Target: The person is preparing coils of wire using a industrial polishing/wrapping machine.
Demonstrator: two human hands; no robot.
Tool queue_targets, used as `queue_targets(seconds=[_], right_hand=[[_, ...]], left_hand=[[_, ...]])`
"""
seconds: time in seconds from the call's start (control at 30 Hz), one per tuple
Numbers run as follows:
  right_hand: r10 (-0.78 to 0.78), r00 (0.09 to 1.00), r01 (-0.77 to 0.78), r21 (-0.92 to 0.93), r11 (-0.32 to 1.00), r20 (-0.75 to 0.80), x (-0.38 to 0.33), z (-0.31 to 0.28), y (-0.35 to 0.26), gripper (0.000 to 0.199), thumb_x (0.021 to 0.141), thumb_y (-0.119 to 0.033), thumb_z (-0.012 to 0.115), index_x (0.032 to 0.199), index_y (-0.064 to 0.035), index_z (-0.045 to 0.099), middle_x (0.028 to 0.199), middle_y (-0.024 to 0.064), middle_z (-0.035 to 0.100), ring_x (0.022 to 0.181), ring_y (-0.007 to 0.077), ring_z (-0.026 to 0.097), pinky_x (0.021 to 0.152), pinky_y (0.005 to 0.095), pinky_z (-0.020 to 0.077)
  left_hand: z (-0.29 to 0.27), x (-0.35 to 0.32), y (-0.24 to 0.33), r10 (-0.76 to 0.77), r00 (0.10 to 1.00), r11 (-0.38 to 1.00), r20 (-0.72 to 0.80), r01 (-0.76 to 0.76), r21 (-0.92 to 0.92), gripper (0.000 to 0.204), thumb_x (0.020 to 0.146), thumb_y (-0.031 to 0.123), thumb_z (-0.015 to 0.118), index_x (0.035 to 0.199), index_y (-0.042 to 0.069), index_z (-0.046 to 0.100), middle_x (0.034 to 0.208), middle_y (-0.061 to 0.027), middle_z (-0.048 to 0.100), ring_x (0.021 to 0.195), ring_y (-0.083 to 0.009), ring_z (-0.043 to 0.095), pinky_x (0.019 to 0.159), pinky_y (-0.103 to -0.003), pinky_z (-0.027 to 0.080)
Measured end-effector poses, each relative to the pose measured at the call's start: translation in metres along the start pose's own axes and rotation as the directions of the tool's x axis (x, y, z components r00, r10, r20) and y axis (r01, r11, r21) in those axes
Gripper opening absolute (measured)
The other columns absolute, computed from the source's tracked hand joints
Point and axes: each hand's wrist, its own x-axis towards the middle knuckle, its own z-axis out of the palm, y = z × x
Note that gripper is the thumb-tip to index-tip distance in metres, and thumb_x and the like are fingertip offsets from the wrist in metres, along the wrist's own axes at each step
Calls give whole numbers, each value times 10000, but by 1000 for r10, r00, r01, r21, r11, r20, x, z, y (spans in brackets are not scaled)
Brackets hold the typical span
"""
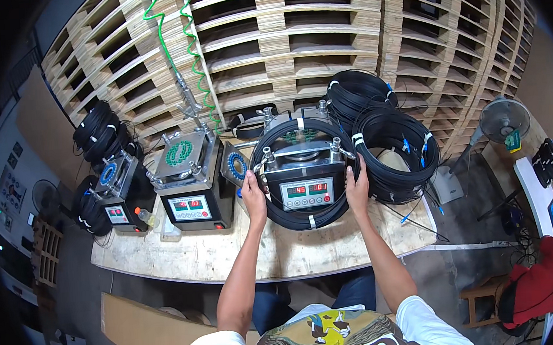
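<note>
Black cable coil (pixel 305 216) gripped at both edges by left hand (pixel 253 198), right hand (pixel 357 189)

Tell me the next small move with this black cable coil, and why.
Probably lower the black cable coil flat around the metal machine. Left hand and right hand grip its two sides, and it already rings the machine, its front edge near the table.
</note>
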Motion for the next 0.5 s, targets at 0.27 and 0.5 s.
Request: queue_targets(seconds=[0.27, 0.5], right_hand=[[-105, 994, 105, -10, 994, 16, 0, 1, -4, 487, 1019, -152, 500, 1474, -26, 381, 1076, 87, 625, 643, 102, 515, 599, 262, 470], [-76, 987, 71, 40, 997, 140, 3, -19, -34, 669, 924, -262, 673, 1473, -24, 372, 1372, 220, 510, 1243, 331, 524, 1044, 379, 401]], left_hand=[[-8, 5, -9, -14, 1000, 1000, 5, 14, 9, 534, 1058, 481, 397, 834, 29, 574, 623, 13, 478, 546, -76, 441, 517, -267, 346], [-30, 13, -12, 328, 945, 909, -13, -311, 278, 489, 1029, 402, 506, 1371, 53, 508, 1038, -131, 529, 900, -190, 524, 829, -318, 459]])
